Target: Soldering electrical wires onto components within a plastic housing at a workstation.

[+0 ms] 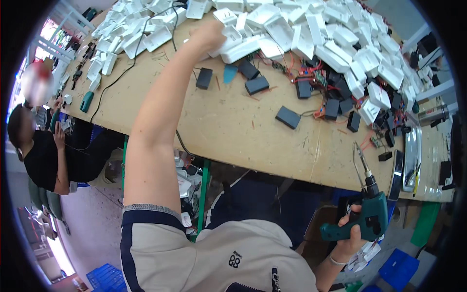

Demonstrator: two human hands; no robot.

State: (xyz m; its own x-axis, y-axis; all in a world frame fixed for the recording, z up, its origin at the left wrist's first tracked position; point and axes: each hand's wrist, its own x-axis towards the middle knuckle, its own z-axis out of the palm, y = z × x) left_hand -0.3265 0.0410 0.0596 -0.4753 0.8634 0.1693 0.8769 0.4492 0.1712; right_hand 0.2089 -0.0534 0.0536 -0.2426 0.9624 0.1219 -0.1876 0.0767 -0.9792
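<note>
My left hand (208, 37) reaches far across the table, its fingers curled beside a white plastic casing (231, 38) at the near edge of a large heap. Those fingers are partly hidden, and what they hold cannot be made out. At the lower right, my right hand (351, 234) is closed around a green soldering gun (373, 214). Its metal tip and thin guide tube point up toward the table's front edge. Below the heap lie several black rectangular blocks (288, 117) with thin wires, and a blue flat piece (230, 73).
Red-wired circuit boards (318, 78) lie tangled along the heap's right side. A black cable (116, 80) crosses the table's left part, near a green tool (87, 101). At far left a co-worker (41, 155) sits with another green tool. A blue crate (108, 278) stands on the floor.
</note>
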